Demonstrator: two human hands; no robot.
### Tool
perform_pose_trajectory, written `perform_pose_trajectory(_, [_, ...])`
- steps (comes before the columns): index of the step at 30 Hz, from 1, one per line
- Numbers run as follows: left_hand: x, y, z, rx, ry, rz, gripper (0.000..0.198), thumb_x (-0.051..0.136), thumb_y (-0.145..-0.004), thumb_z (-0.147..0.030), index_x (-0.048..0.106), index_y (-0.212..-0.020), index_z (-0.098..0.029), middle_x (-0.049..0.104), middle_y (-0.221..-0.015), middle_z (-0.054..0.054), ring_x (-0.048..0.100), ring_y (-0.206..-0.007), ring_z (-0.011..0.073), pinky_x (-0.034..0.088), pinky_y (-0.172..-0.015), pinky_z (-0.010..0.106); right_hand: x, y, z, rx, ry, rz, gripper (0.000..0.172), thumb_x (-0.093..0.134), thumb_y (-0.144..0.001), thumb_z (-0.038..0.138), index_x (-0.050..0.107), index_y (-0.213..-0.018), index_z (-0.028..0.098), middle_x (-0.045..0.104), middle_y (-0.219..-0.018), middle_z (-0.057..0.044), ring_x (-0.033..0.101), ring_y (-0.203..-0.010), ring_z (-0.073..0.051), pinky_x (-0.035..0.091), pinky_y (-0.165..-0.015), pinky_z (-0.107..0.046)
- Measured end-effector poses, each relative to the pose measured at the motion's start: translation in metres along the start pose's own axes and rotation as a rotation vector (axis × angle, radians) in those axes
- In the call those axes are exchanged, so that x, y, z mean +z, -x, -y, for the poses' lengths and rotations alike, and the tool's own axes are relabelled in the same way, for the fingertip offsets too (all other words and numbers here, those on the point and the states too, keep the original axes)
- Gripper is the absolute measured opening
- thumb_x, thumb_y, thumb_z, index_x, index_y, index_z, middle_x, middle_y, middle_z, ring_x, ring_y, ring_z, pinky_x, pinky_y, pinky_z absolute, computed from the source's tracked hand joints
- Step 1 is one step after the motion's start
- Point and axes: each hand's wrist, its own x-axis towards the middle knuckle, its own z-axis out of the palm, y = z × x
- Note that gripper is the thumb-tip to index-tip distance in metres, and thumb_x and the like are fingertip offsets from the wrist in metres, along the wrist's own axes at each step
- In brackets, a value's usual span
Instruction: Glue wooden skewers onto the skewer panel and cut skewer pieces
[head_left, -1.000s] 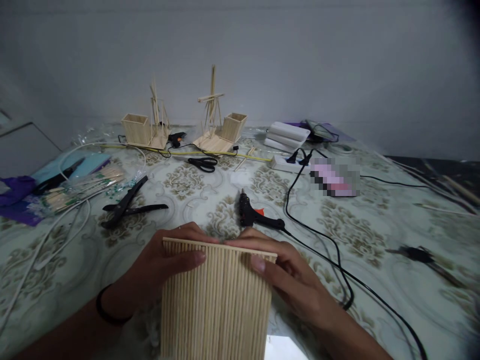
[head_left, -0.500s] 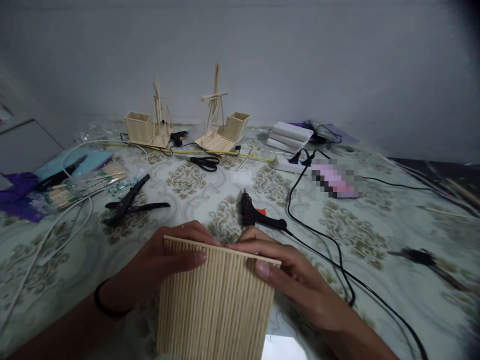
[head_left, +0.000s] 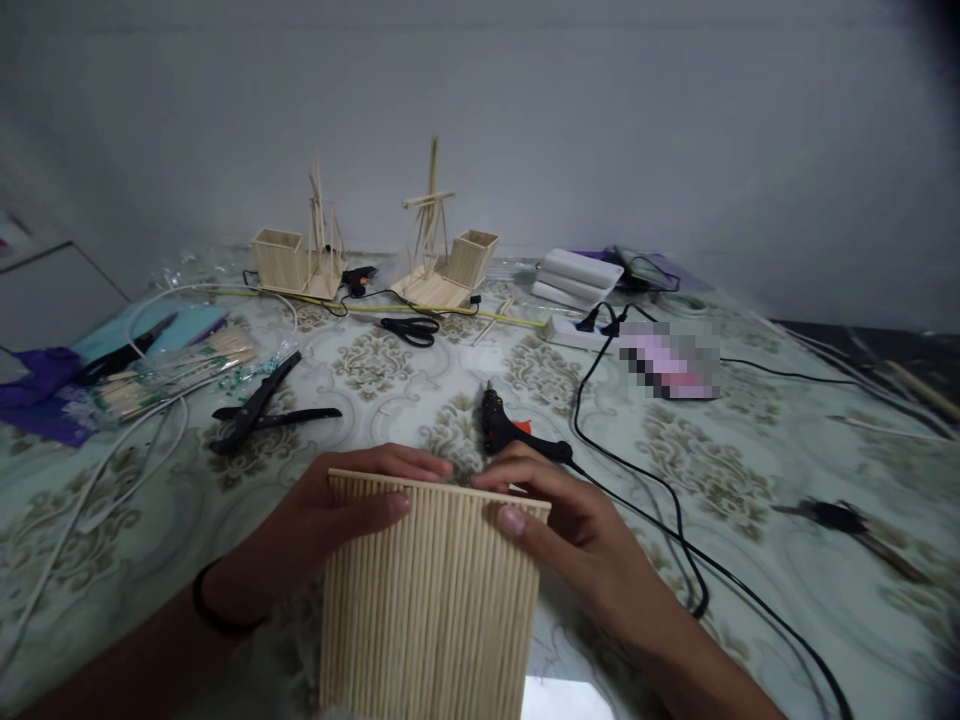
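A panel of thin wooden sticks (head_left: pixel 435 600), laid side by side with one stick across the top edge, stands tilted in front of me. My left hand (head_left: pixel 352 505) grips its upper left corner, thumb on the near face and fingers behind. At the upper right, my right hand (head_left: pixel 562 520) pinches the same edge, its thumb pressed near the cross stick. Both hands' fingertips are partly hidden behind the panel. Just beyond lies a black glue gun (head_left: pixel 517 430) with an orange trigger, its cable running right.
Black cutters (head_left: pixel 259 405) and a bag of sticks (head_left: pixel 180 375) lie left. Scissors (head_left: pixel 410 330) rest mid-table. Two stick models (head_left: pixel 281 262) (head_left: pixel 469 260) stand at the back. A power strip (head_left: pixel 577 330), a pixelated pink object (head_left: pixel 671 360) and cables are right.
The panel's right side has shifted slightly left and up, and the right hand has moved with it. The right fingers have lifted and arched a little. The left hand keeps its hold.
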Motion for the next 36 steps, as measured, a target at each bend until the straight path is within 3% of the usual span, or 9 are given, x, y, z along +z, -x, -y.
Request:
perform_pose_trajectory(7, [-0.0006,0.0004,-0.0030,-0.075,-0.074,-0.053,0.023,0.082,-0.088,-0.041,0.089,-0.103,-0.025,0.082,-0.102,0.003,0.070,-0.089,0.0198,0.051,-0.077,0.027,0.0008,-0.0037,0.0001,-0.037,-0.014,-0.035,0.012,0.075,-0.098,0.037,0.085,-0.097,0.028,0.068,-0.086,-0.001,0.063,-0.080,-0.017,0.049,-0.073,-0.028])
perform_pose_trajectory(15, [-0.0005,0.0004,-0.0014,-0.169,-0.002,-0.137,0.044,0.089,-0.082,-0.040,0.083,-0.125,-0.030,0.085,-0.109,0.003,0.074,-0.094,0.0222,0.055,-0.083,0.030,0.0018,-0.0014,-0.0028,-0.032,-0.012,-0.046,0.009,0.077,-0.097,0.035,0.085,-0.098,0.031,0.071,-0.086,0.000,0.065,-0.081,-0.015,0.049,-0.072,-0.025])
perform_pose_trajectory(21, [-0.0033,0.0001,-0.0030,-0.014,-0.050,-0.129,0.037,0.089,-0.084,-0.035,0.083,-0.121,-0.034,0.084,-0.123,0.003,0.074,-0.113,0.0237,0.058,-0.091,0.027,0.0031,-0.0021,-0.0032,0.016,-0.023,-0.058,0.009,0.079,-0.095,0.037,0.085,-0.097,0.032,0.074,-0.087,0.000,0.067,-0.081,-0.015,0.050,-0.072,-0.023])
perform_pose_trajectory(27, [0.0000,0.0027,-0.0022,-0.064,0.054,-0.049,0.036,0.086,-0.089,-0.033,0.081,-0.125,-0.035,0.086,-0.117,0.003,0.080,-0.104,0.0213,0.060,-0.087,0.025,0.0032,-0.0019,-0.0003,0.027,-0.032,-0.026,0.008,0.076,-0.097,0.034,0.084,-0.097,0.030,0.077,-0.088,0.000,0.069,-0.082,-0.014,0.052,-0.072,-0.022])
perform_pose_trajectory(36, [0.0004,0.0033,-0.0022,-0.054,0.055,-0.060,0.030,0.085,-0.090,-0.030,0.083,-0.119,-0.035,0.086,-0.116,0.001,0.080,-0.105,0.0199,0.061,-0.088,0.023,0.0030,-0.0022,-0.0020,-0.001,-0.019,-0.022,0.009,0.075,-0.097,0.034,0.084,-0.098,0.030,0.075,-0.087,0.001,0.067,-0.079,-0.014,0.051,-0.070,-0.022])
